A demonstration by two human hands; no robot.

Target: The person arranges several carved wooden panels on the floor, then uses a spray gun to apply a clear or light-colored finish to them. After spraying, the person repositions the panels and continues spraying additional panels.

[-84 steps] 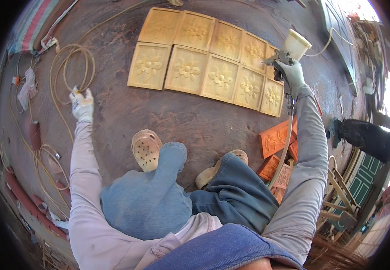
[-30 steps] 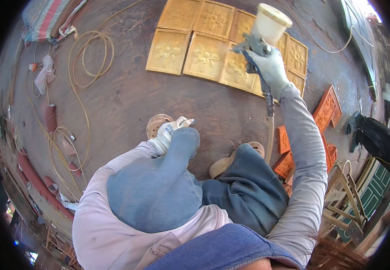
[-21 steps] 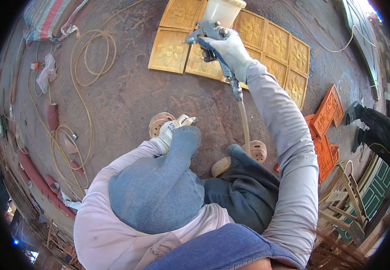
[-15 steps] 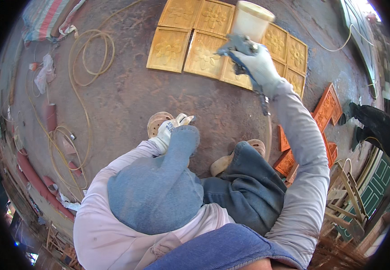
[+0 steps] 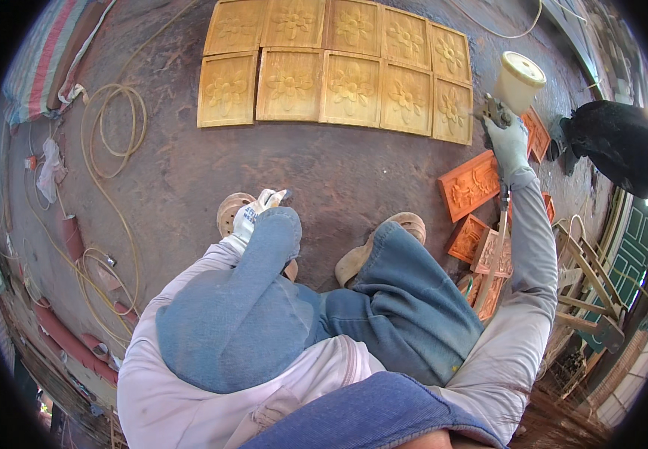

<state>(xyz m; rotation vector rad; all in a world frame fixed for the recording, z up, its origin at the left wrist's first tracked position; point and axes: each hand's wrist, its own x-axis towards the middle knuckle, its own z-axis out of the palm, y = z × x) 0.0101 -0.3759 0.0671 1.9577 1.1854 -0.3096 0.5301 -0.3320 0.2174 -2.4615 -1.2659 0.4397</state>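
Observation:
My right hand (image 5: 509, 142), in a white glove, is closed around a spray gun (image 5: 497, 112) with a pale plastic cup (image 5: 520, 81) on top. A hose (image 5: 500, 247) hangs from the gun's grip along my forearm. The gun is at the right end of two rows of yellow wooden panels (image 5: 351, 88), each carved with a flower, lying flat on the ground. My left hand (image 5: 247, 221), also gloved, lies by my bent left knee with its fingers curled. A small dark thing or stained tip shows at its fingertips; I cannot make out which.
Orange-brown carved panels (image 5: 470, 185) lie on the ground at the right. Beyond them is another person in dark clothes (image 5: 619, 146). Wooden frames (image 5: 593, 277) stand at the far right. On the left are a coiled hose (image 5: 118, 123), red tubes (image 5: 77, 344) and a striped sheet (image 5: 40, 63).
My right hand has swung the spray gun rightward, from above the yellow panels to their right end. The view has shifted, showing all the panels. My left hand stays by the knee.

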